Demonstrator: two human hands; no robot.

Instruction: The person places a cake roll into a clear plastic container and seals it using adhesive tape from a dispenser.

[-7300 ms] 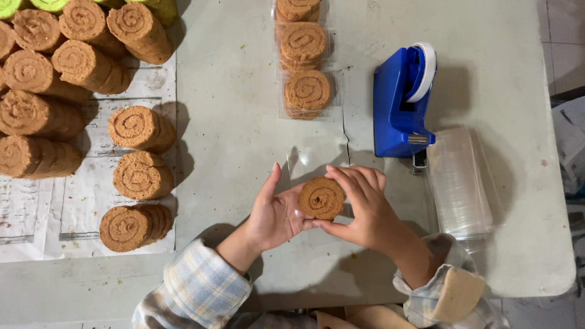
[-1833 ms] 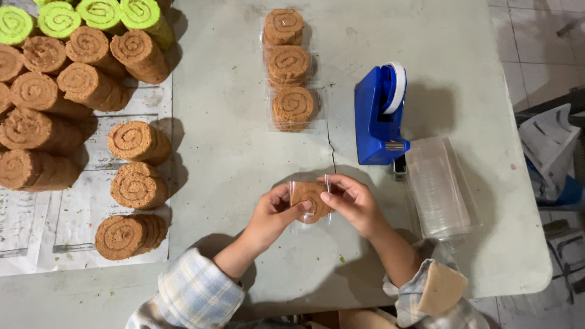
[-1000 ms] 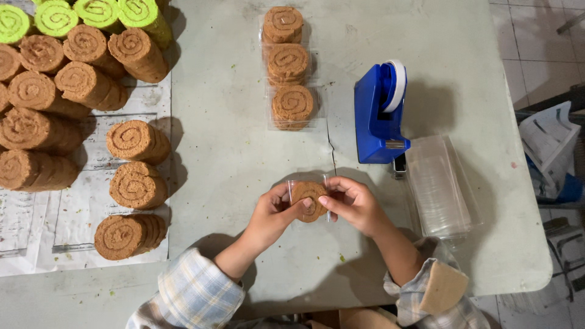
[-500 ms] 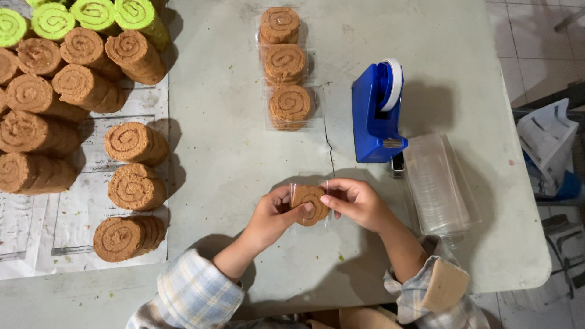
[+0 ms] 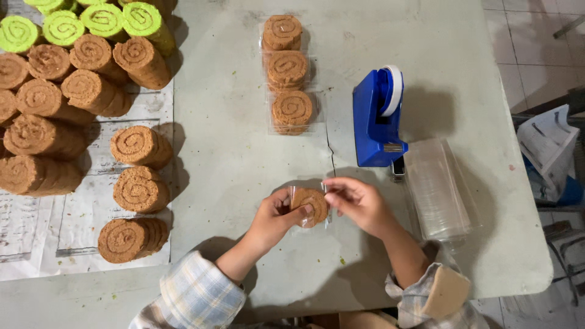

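- Near the table's front edge, the left hand pinches a brown roll slice in its clear wrapper.
- Right hand fingers close on the wrapper's edge, likely sealing; tape comes next from the blue dispenser.
- Grey table, tiled floor beyond.

A single head-worn camera is looking almost straight down onto the table from above the person's seat, close enough that the forearms are entering from the bottom edge. It is taking in most of the tabletop, with a strip of tiled floor showing along the right. No second view is sharing the scene.
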